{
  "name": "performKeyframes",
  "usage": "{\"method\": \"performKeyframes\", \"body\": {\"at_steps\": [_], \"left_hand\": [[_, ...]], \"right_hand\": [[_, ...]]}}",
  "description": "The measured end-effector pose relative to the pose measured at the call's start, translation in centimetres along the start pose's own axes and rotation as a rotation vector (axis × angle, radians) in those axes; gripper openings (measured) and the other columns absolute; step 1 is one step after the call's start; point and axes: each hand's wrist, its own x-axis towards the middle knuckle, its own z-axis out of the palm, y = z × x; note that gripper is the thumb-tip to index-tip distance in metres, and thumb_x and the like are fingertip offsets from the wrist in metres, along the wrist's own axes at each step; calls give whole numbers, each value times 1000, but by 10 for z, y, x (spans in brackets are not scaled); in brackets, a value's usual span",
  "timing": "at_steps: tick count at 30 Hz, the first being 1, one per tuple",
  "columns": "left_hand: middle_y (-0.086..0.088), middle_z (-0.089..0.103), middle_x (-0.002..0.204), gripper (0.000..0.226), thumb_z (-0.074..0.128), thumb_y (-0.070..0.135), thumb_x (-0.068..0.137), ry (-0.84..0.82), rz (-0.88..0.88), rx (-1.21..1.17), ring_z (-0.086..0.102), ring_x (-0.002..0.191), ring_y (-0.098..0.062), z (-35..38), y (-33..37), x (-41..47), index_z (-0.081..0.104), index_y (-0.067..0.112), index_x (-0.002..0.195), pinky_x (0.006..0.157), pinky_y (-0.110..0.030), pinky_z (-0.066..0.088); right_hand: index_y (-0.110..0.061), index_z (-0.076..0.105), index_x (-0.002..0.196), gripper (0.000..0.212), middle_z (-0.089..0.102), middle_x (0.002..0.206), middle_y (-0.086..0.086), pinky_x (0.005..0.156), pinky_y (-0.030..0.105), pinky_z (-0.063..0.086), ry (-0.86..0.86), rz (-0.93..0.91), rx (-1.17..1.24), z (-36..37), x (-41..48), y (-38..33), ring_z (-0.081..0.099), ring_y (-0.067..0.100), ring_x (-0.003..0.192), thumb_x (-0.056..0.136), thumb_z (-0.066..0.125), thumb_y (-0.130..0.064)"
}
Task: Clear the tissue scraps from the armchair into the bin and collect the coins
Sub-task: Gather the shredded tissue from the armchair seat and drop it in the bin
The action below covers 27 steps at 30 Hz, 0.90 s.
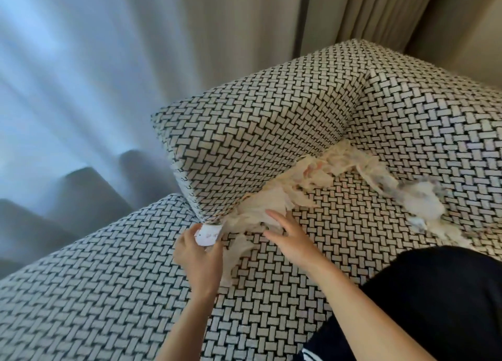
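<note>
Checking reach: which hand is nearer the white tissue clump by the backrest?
Right. The right hand reaches over cream scraps, apart from the white tissue clump; the left hand is farther, pinching a white tag.

Armchair [108, 292], basket-weave upholstery, carrying torn tissue scraps [298, 181] under and beyond the right hand [293, 238], one cushion [258, 132] tipped on edge directly beyond the left hand [198, 254]

Tissue scraps [274, 206]: cream, torn, strewn in a loose line on the black-and-white woven armchair [298, 265] seat, against the tilted cushion [252, 132]. Whiter clump [423, 200] further right, blurred.
</note>
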Motion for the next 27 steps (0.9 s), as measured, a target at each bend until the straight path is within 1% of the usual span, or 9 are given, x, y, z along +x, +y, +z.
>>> {"method": "performKeyframes", "body": {"at_steps": [3, 6, 10, 14, 16, 18, 21, 24, 27], "left_hand": [[-10, 49, 129, 62, 71, 24, 79, -110, 24, 54, 37, 122, -23, 3, -2, 2, 46, 14, 135, 105, -43, 33], [-1, 58, 126, 46, 65, 31, 85, -101, 108, 129, 38, 123, -20, 8, -4, -2, 55, 19, 128, 108, -46, 29], [4, 64, 118, 32, 51, 40, 93, -41, 93, 204, 44, 118, -20, 12, 1, -5, 63, 24, 118, 102, -45, 34], [3, 69, 96, 28, 48, 32, 95, 29, 137, 224, 52, 99, -19, 14, 9, -10, 67, 16, 109, 98, -45, 36], [7, 63, 77, 24, 49, 29, 95, 51, 188, 149, 52, 81, -17, 13, 15, -12, 68, 14, 94, 89, -49, 44], [6, 63, 72, 23, 50, 27, 95, 71, 233, 75, 55, 68, -14, 12, 21, -13, 65, 14, 83, 75, -43, 50], [-2, 70, 91, 15, 52, 23, 94, 111, 285, 30, 60, 74, -9, 10, 30, -13, 64, 13, 92, 63, -27, 48], [1, 68, 90, 27, 56, 14, 91, 121, 435, 185, 61, 80, -17, 7, 32, -9, 61, 16, 118, 68, -36, 51], [-2, 71, 87, 24, 60, 9, 87, 61, 488, 364, 62, 76, -22, 6, 20, -4, 64, 16, 109, 64, -38, 50]], "right_hand": [[-27, 38, 142, 48, 26, 152, -8, 98, 16, 15, 55, -24, 9, -2, 0, 5, 22, 6, 137, 95, 51, -30], [-25, 48, 135, 43, 39, 145, -9, 98, 11, 21, 131, -62, 56, -7, -4, 10, 30, -3, 125, 93, 55, -30], [-19, 57, 127, 33, 50, 135, -7, 74, -7, 33, 181, -106, 114, -15, -10, 16, 43, -14, 106, 94, 53, -18], [-12, 61, 122, 30, 58, 126, -2, 73, -5, 36, 255, -163, 94, -19, -18, 20, 48, -19, 94, 93, 53, -10], [-11, 64, 119, 28, 61, 123, -2, 76, -5, 35, 293, -204, 35, -18, -21, 20, 49, -18, 93, 92, 54, -9], [-11, 65, 116, 27, 63, 120, -2, 80, -3, 36, 327, -241, -13, -16, -22, 18, 53, -11, 97, 91, 57, -9], [-14, 68, 113, 25, 66, 115, -4, 83, 2, 40, 373, -281, -60, -12, -24, 14, 57, -4, 98, 89, 61, -11], [-16, 70, 108, 23, 66, 108, -10, 81, 0, 40, 367, -336, -112, -7, -27, 12, 55, -18, 90, 87, 63, -12], [-16, 72, 104, 21, 67, 102, -12, 83, 2, 42, 346, -365, -157, -2, -30, 13, 55, -18, 84, 86, 64, -10]]}}
